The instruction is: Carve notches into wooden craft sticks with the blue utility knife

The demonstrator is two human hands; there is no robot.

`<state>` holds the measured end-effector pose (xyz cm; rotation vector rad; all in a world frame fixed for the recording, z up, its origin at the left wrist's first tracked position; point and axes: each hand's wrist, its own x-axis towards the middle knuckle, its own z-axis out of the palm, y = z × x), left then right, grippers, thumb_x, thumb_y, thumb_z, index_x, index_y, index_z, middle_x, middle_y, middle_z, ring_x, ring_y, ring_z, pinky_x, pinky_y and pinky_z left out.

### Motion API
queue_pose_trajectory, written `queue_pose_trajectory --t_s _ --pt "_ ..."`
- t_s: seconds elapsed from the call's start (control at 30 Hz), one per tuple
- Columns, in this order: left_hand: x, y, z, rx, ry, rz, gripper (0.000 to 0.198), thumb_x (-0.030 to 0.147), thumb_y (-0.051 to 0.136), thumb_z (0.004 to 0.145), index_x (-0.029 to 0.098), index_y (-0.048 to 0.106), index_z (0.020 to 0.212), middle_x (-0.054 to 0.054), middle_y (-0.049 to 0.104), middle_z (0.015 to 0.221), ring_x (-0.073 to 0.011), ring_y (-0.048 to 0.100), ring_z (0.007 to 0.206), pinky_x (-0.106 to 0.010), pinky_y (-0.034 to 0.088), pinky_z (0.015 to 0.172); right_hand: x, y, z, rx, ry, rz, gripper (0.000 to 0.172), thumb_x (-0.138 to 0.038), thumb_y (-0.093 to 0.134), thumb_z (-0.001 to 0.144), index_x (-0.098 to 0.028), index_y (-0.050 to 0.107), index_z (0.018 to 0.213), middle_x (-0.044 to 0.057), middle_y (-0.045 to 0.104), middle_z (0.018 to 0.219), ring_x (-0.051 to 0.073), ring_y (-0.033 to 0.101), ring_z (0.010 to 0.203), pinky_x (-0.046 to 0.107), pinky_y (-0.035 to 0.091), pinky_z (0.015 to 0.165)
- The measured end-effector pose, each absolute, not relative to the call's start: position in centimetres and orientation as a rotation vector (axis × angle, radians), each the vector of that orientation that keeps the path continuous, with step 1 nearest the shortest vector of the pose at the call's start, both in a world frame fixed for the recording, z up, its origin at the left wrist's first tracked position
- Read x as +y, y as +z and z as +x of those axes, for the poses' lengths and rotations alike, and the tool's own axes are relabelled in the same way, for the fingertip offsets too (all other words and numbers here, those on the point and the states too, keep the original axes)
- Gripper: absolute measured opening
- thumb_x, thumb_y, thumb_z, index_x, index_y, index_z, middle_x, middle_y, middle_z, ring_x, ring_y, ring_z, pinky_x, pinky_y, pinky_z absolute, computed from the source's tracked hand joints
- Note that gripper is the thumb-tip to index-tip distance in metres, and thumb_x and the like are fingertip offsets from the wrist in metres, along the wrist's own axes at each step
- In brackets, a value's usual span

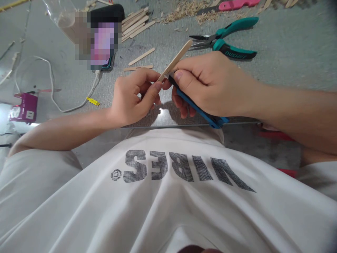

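My left hand (139, 95) pinches the near end of a flat wooden craft stick (177, 59) between thumb and fingers. The stick slants up and away to the right. My right hand (202, 82) is wrapped round a blue and black utility knife (196, 104), its thumb near the front of the handle. A short bit of blade shows against the stick close to my left fingertips; the rest is hidden by my fingers. Beyond the hands, two loose craft sticks lie on the table, one whole (141, 57) and one with a dark notch (138, 67).
Green-handled pliers (223, 38) lie beyond my right hand. Wood shavings (184, 12), a pink-handled knife (238, 4) and a pile of craft sticks (137, 23) are farther back. A phone (104, 45) with a white cable (52, 84) and a purple charger (24, 108) occupy the left.
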<state>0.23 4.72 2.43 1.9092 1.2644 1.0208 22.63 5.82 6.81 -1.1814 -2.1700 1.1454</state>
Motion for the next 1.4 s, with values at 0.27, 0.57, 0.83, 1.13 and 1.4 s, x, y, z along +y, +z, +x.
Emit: queue_pose_trajectory --t_s 0.27,0.57,0.83,1.13,1.4 --pt "6.2 0.3 -0.2 1.058 1.121 2.006 0.033 0.052 0.067 0.111 0.022 0.077 0.104 -0.001 0.081 0.078 -0.0136 0.075 0.059 -0.024 0.059 0.054 6.6 6.0 22.9 -2.284 1.075 -1.060 0.035 -0.012 0.042 0.115 -0.021 0.057 0.085 -0.007 0.062 0.058 0.005 0.058 0.048 0.022 0.043 0.053" --pt "6.6 0.0 -0.2 0.981 1.118 1.799 0.058 0.080 0.074 0.098 0.023 0.075 0.098 0.000 0.075 0.073 -0.0138 0.074 0.056 -0.024 0.061 0.048 7.1 6.1 23.1 -2.137 1.329 -0.977 0.029 -0.008 0.041 0.116 -0.016 0.062 0.098 -0.014 0.064 0.062 0.000 0.060 0.045 0.010 0.041 0.046" --pt "7.0 0.5 0.0 1.014 1.082 1.719 0.063 0.085 0.075 0.094 0.022 0.072 0.092 0.000 0.075 0.074 -0.0141 0.075 0.054 -0.022 0.055 0.044 7.3 5.5 23.4 -2.103 1.366 -0.897 0.029 -0.011 0.041 0.117 -0.015 0.062 0.098 -0.011 0.067 0.068 0.001 0.063 0.047 0.009 0.044 0.044" --pt "7.6 0.9 -0.2 0.924 1.221 1.701 0.045 0.067 0.082 0.100 0.025 0.071 0.091 0.005 0.068 0.062 -0.0087 0.064 0.048 -0.024 0.049 0.043 7.6 5.5 23.5 -2.095 1.200 -0.875 0.030 -0.010 0.042 0.117 -0.013 0.064 0.097 -0.003 0.064 0.067 0.007 0.059 0.043 0.019 0.045 0.038" --pt "11.7 -1.5 -2.4 0.817 1.317 1.838 0.047 0.072 0.081 0.099 0.027 0.073 0.092 0.005 0.067 0.065 -0.0057 0.051 0.042 -0.027 0.035 0.037 9.7 5.3 24.9 -2.092 0.940 -0.932 0.033 -0.028 0.052 0.119 -0.017 0.061 0.089 -0.005 0.055 0.064 0.003 0.052 0.047 0.015 0.040 0.044"
